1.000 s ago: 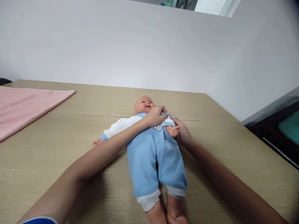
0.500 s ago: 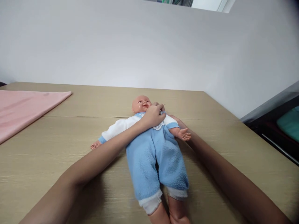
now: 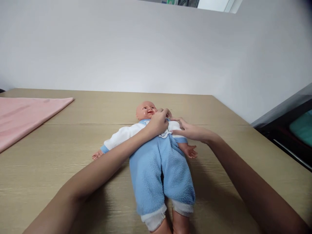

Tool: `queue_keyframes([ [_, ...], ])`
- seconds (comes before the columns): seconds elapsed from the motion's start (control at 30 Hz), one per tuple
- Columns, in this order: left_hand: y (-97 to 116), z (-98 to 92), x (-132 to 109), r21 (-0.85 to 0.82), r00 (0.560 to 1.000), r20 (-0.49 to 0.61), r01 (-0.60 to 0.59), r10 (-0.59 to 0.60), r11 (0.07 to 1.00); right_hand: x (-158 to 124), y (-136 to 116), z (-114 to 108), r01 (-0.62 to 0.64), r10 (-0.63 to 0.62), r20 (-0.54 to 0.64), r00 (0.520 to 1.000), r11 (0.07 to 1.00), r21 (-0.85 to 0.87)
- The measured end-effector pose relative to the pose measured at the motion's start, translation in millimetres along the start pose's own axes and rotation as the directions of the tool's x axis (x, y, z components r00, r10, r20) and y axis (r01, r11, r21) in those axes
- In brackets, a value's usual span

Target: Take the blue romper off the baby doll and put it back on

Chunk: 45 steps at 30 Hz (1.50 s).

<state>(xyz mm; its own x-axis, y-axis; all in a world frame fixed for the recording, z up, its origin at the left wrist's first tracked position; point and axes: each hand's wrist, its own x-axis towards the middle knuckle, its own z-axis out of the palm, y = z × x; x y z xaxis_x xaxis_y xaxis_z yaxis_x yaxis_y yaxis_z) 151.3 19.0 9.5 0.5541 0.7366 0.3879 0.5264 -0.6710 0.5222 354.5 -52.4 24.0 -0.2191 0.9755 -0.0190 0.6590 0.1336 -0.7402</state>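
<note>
A baby doll point(image 3: 158, 169) in a blue and white fleece romper lies on its back, head away from me and legs towards me. Across its chest reaches my left hand point(image 3: 159, 122), its fingers curled closed at the collar by the shoulder on the right of the view. What lies under those fingertips is partly hidden. My right hand point(image 3: 188, 129) comes from the right, thumb and fingers placed around the doll's white sleeve point(image 3: 174, 126) near the shoulder. That sleeve ends in a blue cuff, with the doll's hand point(image 3: 190, 151) showing below.
The doll rests on a wide wooden table point(image 3: 102, 107) with a seam across it. A pink cloth point(image 3: 26, 117) lies at the left. Behind the table stands a white wall point(image 3: 122, 48). A dark-framed object with green fabric point(image 3: 302, 130) is at the right edge.
My right hand has come out from beside the doll and now sits over its sleeve. The doll's arm on the right has dropped slightly. My left hand stays at the collar.
</note>
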Motion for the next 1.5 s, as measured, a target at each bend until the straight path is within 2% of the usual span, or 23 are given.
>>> queue_keyframes([
  [0.07, 1, -1.5, -2, 0.024, 1.0, 0.007, -0.001, 0.001, 1.0, -9, -4, -20, -0.046, 0.065, 0.118, 0.991, 0.987, -0.157],
  [0.17, 6, -4.6, -6, 0.093, 1.0, 0.021, -0.011, 0.009, 0.996, -15, -6, -39, -0.083, 0.116, 0.063, 0.991, 0.919, -0.385],
  [0.23, 10, -7.7, -10, 0.195, 0.999, 0.045, -0.026, 0.017, 0.98, -15, -6, -43, -0.087, 0.117, 0.038, 0.992, 0.886, -0.455],
  [0.33, 17, -13.1, -15, 0.325, 0.997, 0.076, -0.035, 0.011, 0.945, -11, -4, -40, -0.067, 0.121, 0.09, 0.989, 0.887, -0.457],
  [0.43, 19, -16.5, -17, 0.373, 0.996, 0.087, -0.037, 0.004, 0.927, -10, -1, -37, -0.083, 0.135, 0.094, 0.986, 0.901, -0.427],
  [0.57, 17, -15.3, -15, 0.401, 0.995, 0.102, -0.052, 0.011, 0.915, -8, 5, -40, -0.102, 0.167, 0.113, 0.979, 0.894, -0.435],
  [0.73, 14, -12.6, -14, 0.391, 0.996, 0.07, -0.076, 0.052, 0.917, -3, 23, -46, -0.096, 0.162, 0.129, 0.978, 0.905, -0.414],
  [0.87, 13, -14.4, -16, 0.286, 0.986, 0.076, -0.166, 0.15, 0.944, 1, 40, -45, -0.038, 0.087, 0.134, 0.987, 0.941, -0.336],
  [1.0, 9, -15.8, -16, 0.215, 0.981, 0.09, -0.187, 0.172, 0.958, 7, 52, -38, 0.063, -0.034, 0.098, 0.995, 0.946, -0.317],
  [1.13, 7, -22.2, -20, 0.16, 0.98, 0.085, -0.191, 0.179, 0.968, 9, 51, -27, 0.112, -0.143, -0.061, 0.988, 0.928, -0.355],
  [1.17, 9, -26.0, -24, 0.142, 0.979, 0.082, -0.198, 0.188, 0.97, 6, 47, -21, 0.14, -0.2, -0.131, 0.971, 0.92, -0.366],
  [1.23, 16, -35.5, -39, 0.098, 0.973, 0.062, -0.229, 0.224, 0.968, -7, 37, -4, 0.234, -0.343, -0.265, 0.901, 0.899, -0.37],
  [1.27, 21, -40.6, -50, 0.077, 0.967, 0.044, -0.254, 0.251, 0.964, -15, 31, 6, 0.299, -0.412, -0.312, 0.856, 0.887, -0.353],
  [1.3, 28, -45.3, -63, 0.061, 0.958, 0.026, -0.285, 0.284, 0.956, -24, 26, 18, 0.351, -0.446, -0.322, 0.835, 0.882, -0.314],
  [1.33, 35, -49.1, -78, 0.055, 0.945, 0.012, -0.327, 0.326, 0.944, -33, 22, 29, 0.384, -0.447, -0.295, 0.845, 0.89, -0.246],
  [1.37, 42, -51.7, -94, 0.059, 0.933, 0.016, -0.36, 0.36, 0.931, -41, 19, 39, 0.392, -0.42, -0.245, 0.874, 0.907, -0.157],
  [1.43, 56, -52.5, -125, 0.032, 0.898, 0.093, -0.435, 0.431, 0.9, -51, 18, 54, 0.305, -0.282, -0.196, 0.939, 0.947, 0.1],
  [1.5, 65, -49.0, -150, -0.004, 0.83, 0.185, -0.535, 0.527, 0.845, -51, 21, 61, 0.193, -0.134, -0.195, 0.972, 0.924, 0.329],
])
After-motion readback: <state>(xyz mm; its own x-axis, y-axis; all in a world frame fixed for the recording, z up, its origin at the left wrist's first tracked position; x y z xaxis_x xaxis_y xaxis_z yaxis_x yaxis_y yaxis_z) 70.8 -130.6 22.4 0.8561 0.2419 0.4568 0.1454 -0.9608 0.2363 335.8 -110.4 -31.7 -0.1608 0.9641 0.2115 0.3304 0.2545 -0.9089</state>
